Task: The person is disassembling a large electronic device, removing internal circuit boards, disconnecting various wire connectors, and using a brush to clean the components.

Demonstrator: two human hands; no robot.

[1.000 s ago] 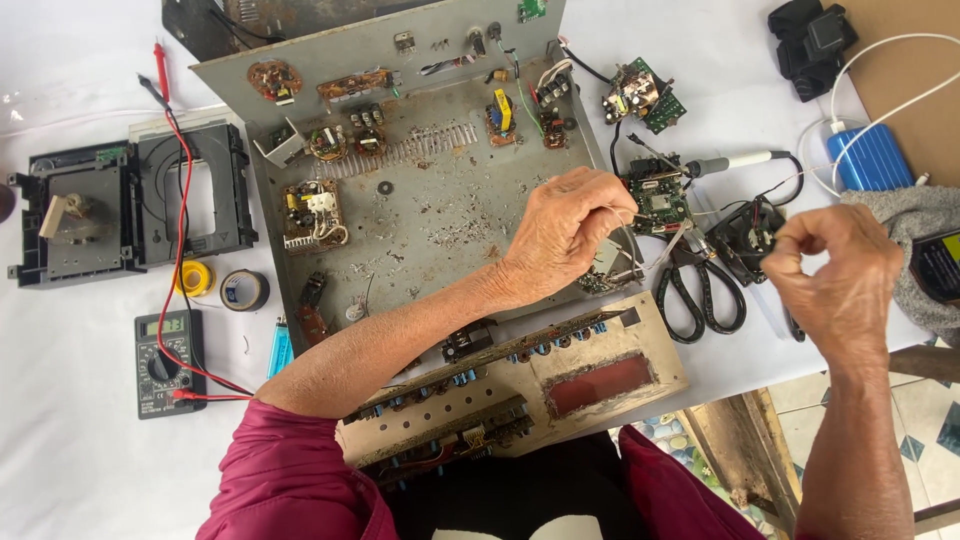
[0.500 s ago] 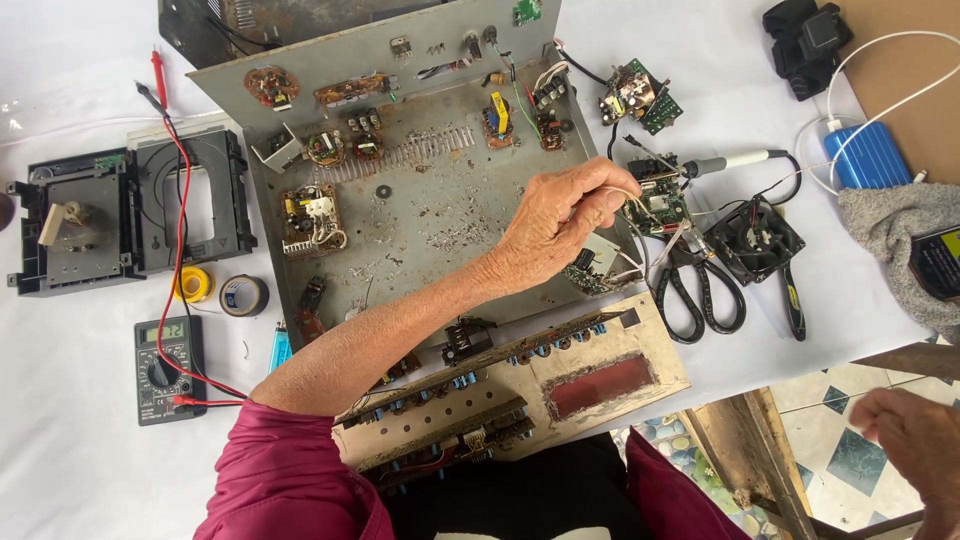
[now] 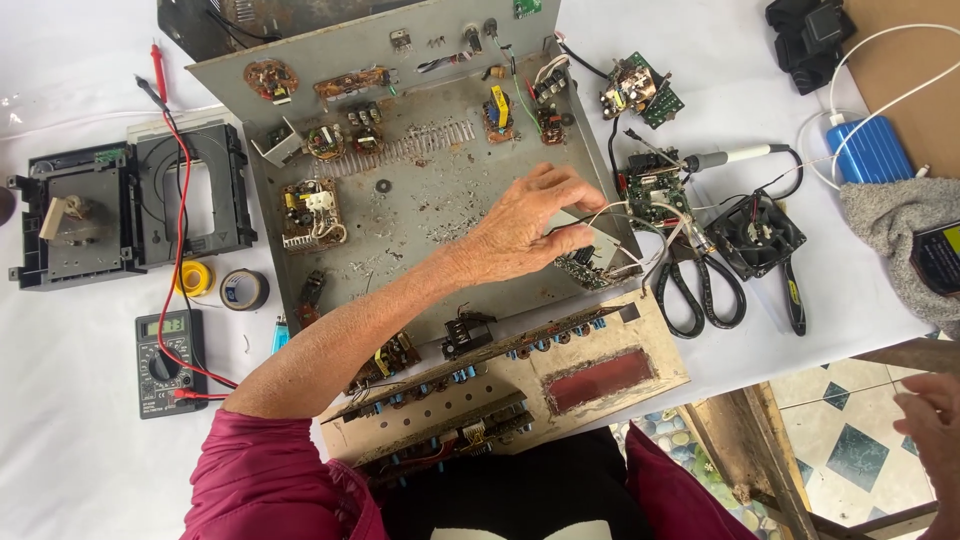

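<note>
A white-covered table (image 3: 60,420) carries an opened grey metal chassis (image 3: 420,200), stripped of its cover, boards still wired in. The left hand (image 3: 530,235) pinches a small grey wired circuit board (image 3: 590,245) at the chassis's right edge. The right hand (image 3: 930,420) hangs off-table, its grip hidden. Black-handled scissors (image 3: 700,290) lie nearby.

We stretch our left hand (image 3: 525,232) forward, palm down, fingers (image 3: 572,190) bent and spread. Our right hand (image 3: 932,420) hangs low at the right edge, only partly visible.
</note>
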